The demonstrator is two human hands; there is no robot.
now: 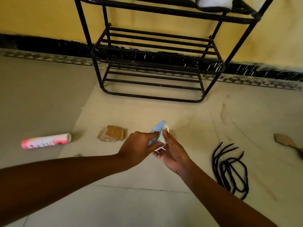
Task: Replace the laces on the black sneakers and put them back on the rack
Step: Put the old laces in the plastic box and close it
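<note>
- Currently, in the head view, your left hand [139,149] and right hand [172,155] are together above the floor, both pinching a small pale blue packet [158,133]. Its contents are hidden, though it probably holds the replacement laces.
- The black laces [231,171] lie in a loose coil on the floor to your right, well apart from your hands. I cannot pick out the black sneakers, only something white [213,4] on the top shelf of the rack [154,96].
- A hard tear could fling whatever is inside across the floor.
- Once fresh laces are out, they could get mixed with the loose coil, so keep the two apart.
- A pink tube [46,141] lies to the left, a cardboard scrap [111,133] near your left hand, and another brown piece [285,139] at the right edge. None blocks the rack's lower shelves.
</note>
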